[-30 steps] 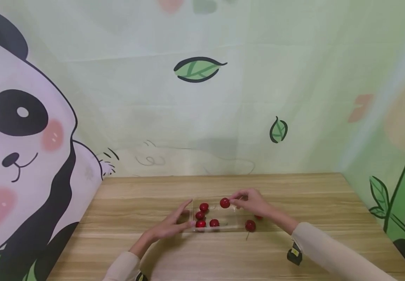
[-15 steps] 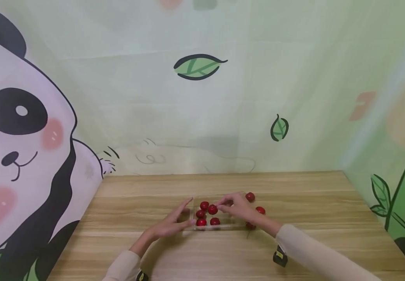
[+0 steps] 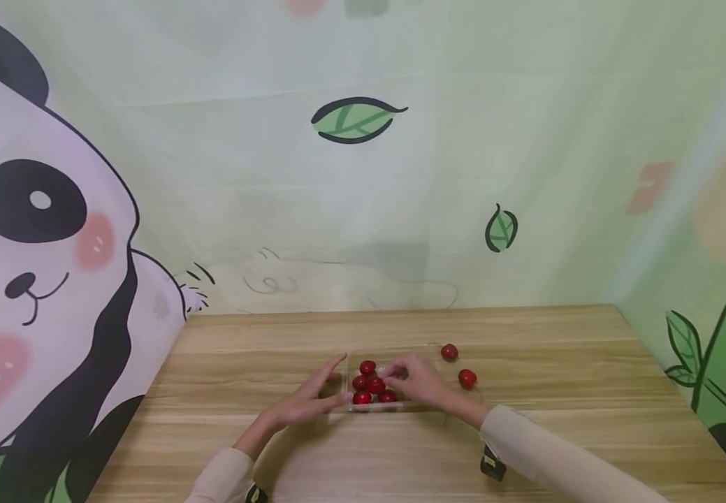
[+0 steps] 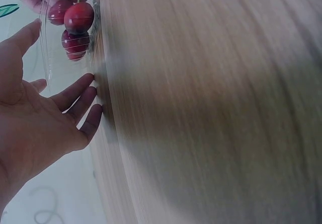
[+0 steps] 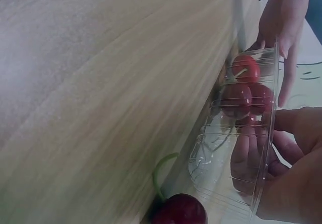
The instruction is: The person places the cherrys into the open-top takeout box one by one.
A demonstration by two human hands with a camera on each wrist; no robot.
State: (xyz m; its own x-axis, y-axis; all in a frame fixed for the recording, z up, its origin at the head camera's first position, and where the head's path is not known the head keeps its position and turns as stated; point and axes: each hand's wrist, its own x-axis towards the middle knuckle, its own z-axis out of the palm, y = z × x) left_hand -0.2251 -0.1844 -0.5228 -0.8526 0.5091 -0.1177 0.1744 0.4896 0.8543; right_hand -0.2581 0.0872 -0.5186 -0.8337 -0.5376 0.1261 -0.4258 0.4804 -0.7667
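Observation:
A clear plastic box (image 3: 347,377) holds several red cherries with stems, gathered toward its left end. My left hand (image 3: 300,405) spans that end with thumb and fingers spread, touching the wall. In the left wrist view, its fingers (image 4: 75,93) are fairly straight beside the box. My right hand (image 3: 422,381) reaches into the box, its fingertips pinching a cherry (image 3: 375,385) low among the others. Through the clear wall in the right wrist view, the right fingers (image 5: 241,156) show below the cherries (image 5: 236,100); the exact contact is partly hidden.
Two loose cherries, one at the back (image 3: 449,352) and one nearer (image 3: 467,378), lie on the wooden table (image 3: 243,342) right of the box. A stemmed cherry (image 5: 181,211) also lies beside the box in the right wrist view. A panda-printed cloth (image 3: 243,175) hangs behind.
My right hand has carried the cherry left and down from above the box to among the others. My left hand has stayed at the box's left end.

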